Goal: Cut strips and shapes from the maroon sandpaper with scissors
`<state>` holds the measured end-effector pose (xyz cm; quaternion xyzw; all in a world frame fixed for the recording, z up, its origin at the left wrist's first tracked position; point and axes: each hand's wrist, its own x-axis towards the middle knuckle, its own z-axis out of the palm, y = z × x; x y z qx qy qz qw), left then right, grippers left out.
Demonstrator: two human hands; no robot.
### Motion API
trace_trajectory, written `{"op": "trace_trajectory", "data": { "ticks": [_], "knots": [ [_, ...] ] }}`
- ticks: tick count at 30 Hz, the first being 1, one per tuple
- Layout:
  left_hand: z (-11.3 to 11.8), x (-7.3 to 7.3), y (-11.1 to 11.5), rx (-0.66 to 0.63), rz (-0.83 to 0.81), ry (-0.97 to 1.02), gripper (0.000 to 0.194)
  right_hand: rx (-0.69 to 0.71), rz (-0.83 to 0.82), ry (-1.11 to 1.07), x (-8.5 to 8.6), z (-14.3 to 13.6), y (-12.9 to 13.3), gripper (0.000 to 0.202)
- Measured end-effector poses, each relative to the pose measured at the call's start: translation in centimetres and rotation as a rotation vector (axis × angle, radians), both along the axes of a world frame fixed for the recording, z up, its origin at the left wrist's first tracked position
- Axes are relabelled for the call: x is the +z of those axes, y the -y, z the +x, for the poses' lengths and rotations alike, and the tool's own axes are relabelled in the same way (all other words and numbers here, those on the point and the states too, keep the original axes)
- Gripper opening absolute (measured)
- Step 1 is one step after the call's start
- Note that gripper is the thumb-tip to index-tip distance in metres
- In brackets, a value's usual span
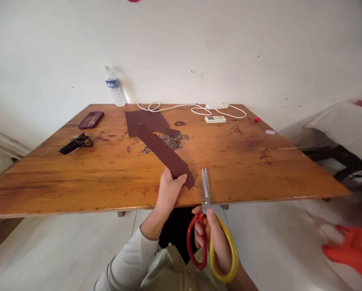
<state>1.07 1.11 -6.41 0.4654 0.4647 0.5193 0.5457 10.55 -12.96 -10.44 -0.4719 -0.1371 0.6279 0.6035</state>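
Note:
Near the table's front edge, my left hand [171,188] pinches the near end of a long dark-brown strip [163,151], perhaps sandpaper or card. The strip slants away to the upper left, with a rounded far end. To its right, my right hand [215,236] grips a pair of scissors [205,190], with one red and one yellow handle loop. Their blades are nearly closed, point away from me and stand apart from the strip. A larger sheet [147,121] of the same brown material lies behind, beside a pile of small dark scraps [173,141].
On the wooden table [244,173] are a phone [91,120], a black hair clip-like object [76,143] and a pale remote-like device [215,119]. A water bottle [114,87] stands by the wall near a white cable [177,107]. An orange-red item [347,246] is at lower right.

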Motion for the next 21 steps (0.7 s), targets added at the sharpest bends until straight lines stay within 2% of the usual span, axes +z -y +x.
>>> {"op": "trace_trajectory", "data": {
  "ticks": [5,7,12,16,21],
  "knots": [
    [-1.3,1.9,-0.4,-0.224,0.078,-0.450,0.010,-0.013,0.066,-0.051,0.0,-0.5,-0.6,0.078],
    [-1.9,2.6,-0.4,-0.246,0.116,-0.623,0.012,-0.059,0.074,-0.076,0.0,-0.8,-0.7,0.076],
    [-3.5,3.6,0.1,-0.252,0.220,-0.986,0.014,-0.288,0.162,-0.056,0.2,-1.7,-0.1,0.067],
    [-4.5,3.8,0.9,-0.337,0.347,-1.014,0.023,-0.343,0.362,-0.040,0.2,-1.4,1.1,0.049],
    [-4.5,3.3,1.6,-0.583,0.434,-0.895,0.027,-0.279,0.476,-0.041,0.1,-0.8,1.8,0.037]
  ]
}}
